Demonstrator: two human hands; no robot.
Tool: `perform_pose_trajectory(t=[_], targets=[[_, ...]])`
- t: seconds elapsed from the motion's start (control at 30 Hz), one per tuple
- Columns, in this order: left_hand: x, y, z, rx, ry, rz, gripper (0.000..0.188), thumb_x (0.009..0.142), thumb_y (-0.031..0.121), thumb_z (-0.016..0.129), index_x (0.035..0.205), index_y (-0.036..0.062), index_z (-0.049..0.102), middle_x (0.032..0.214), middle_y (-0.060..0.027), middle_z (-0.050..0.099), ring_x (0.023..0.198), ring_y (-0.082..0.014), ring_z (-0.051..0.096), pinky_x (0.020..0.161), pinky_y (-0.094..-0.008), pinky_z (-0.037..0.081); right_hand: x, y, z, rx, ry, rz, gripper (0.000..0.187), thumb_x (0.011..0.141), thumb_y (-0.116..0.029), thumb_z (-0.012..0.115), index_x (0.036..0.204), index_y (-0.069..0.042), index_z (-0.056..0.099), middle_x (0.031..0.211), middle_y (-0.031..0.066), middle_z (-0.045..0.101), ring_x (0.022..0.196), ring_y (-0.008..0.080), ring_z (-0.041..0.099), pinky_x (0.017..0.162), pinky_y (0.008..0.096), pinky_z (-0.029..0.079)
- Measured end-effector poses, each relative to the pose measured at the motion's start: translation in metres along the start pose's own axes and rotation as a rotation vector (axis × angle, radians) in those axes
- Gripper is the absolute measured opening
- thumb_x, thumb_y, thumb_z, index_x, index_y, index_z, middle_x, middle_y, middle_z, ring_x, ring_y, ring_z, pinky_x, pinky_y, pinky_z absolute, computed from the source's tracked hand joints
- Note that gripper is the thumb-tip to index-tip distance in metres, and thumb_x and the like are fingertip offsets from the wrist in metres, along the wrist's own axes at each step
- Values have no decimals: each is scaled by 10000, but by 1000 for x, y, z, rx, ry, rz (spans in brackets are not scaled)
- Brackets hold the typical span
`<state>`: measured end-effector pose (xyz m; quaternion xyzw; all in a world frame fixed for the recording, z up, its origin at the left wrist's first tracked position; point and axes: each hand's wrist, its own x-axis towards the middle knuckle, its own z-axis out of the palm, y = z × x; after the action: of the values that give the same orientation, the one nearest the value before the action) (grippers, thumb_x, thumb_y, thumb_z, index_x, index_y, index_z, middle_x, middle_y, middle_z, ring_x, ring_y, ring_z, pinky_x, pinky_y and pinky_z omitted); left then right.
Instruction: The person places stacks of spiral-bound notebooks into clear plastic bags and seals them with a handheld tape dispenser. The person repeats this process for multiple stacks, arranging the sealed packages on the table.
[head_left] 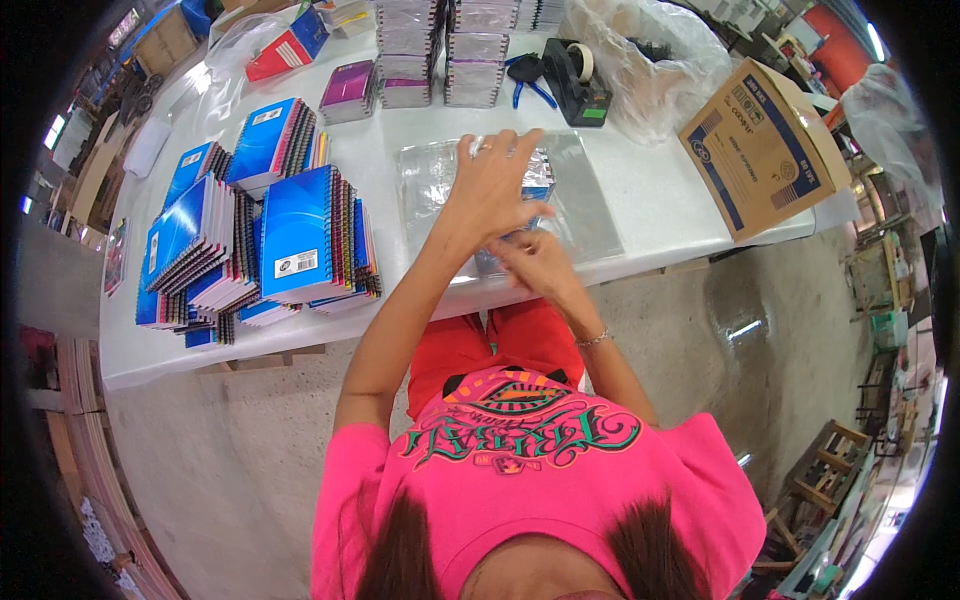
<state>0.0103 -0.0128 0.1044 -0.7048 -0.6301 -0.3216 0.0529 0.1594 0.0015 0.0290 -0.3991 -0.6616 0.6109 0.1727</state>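
A blue-covered spiral notebook (541,170) lies in front of me, mostly hidden by my hands and by clear plastic. My left hand (490,190) rests over it with its fingers stretched out and apart. Close to the table's front edge, my right hand (538,262) has its fingers curled together at the near end of the clear plastic bag (480,266); exactly how they grip it is partly hidden. More flat clear plastic sheets or bags (590,205) lie under and around the notebook.
Stacks of blue spiral notebooks (296,225) stand on the left of the white table (680,215). Wrapped notebook piles (405,60), blue-handled cutters (530,82) and a black tape dispenser (578,95) are at the back. A cardboard box (750,150) sits at the right, near crumpled plastic (660,85).
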Motion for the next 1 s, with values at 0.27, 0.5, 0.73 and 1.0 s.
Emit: perform_pose_trajectory(t=[0.27,0.5,0.73,1.0], targets=[[-18,-26,9,-1033,440,-285,829,797,137,772,1473,123,292,1272,-114,492,1157,-223,529,961,-377,469,25,-18,11,1028,-30,-384,595,906,-177,676,1399,-72,359,1364,103,482,1248,228,493,1046,379,416],[-73,-27,53,-1290,214,-471,861,853,236,749,1461,-6,189,1397,-194,373,1288,-289,423,1095,-395,345,41,-50,-42,367,-184,-492,918,800,-77,766,1495,-45,167,1456,148,361,1364,240,337,1148,385,266],[-76,-33,46,-498,53,-426,973,786,296,805,1445,-14,160,1360,-188,423,1262,-271,450,1104,-384,322,60,18,-38,14,-157,-393,1001,776,-33,761,1521,-19,93,1501,175,290,1400,229,262,1163,343,213],[-76,-34,43,-1153,128,-553,1075,734,122,839,1479,21,70,1396,-189,402,1292,-245,421,1087,-355,346,52,-3,-32,70,-263,-332,964,784,21,710,1517,-23,86,1509,182,287,1425,263,239,1174,366,204]])
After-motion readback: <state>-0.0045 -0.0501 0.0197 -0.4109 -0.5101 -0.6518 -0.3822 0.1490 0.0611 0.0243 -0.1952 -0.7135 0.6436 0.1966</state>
